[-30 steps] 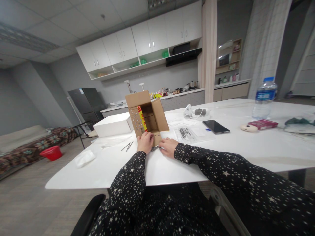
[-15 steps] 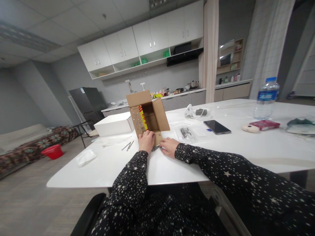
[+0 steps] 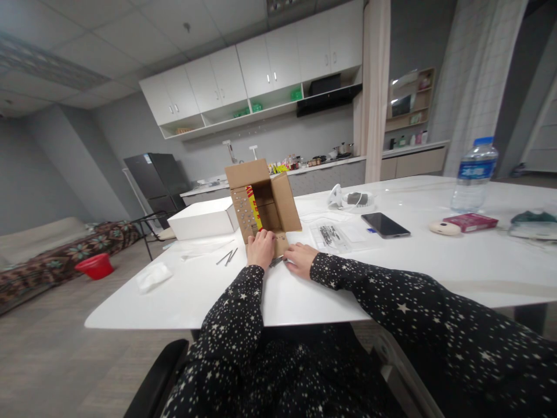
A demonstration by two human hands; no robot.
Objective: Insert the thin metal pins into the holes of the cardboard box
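Note:
A brown cardboard box (image 3: pixel 287 200) stands on the table with its flaps spread and its opening facing me. Studs dot its left flap, beside a yellow and red strip. My left hand (image 3: pixel 261 248) is closed over the box's lower front flap, its fingertips partly hidden. Just right of it, my right hand (image 3: pixel 299 259) rests low on the table, fingers bent in at small dark metal pieces (image 3: pixel 277 261) by the flap. What its fingertips pinch, if anything, is too small to tell. A few thin metal rods (image 3: pixel 227 256) lie to the left.
Behind the box is a white box (image 3: pixel 202 219). A crumpled white tissue (image 3: pixel 154 278) lies at left. Rightward are a clear bag of dark metal pieces (image 3: pixel 329 237), a phone (image 3: pixel 385 224), a white corded device (image 3: pixel 357 201), a dark red pack (image 3: pixel 473 222) and a water bottle (image 3: pixel 475 177).
The view has shifted very slightly. Both hands keep nearly the same places at the box flap and the metal pieces.

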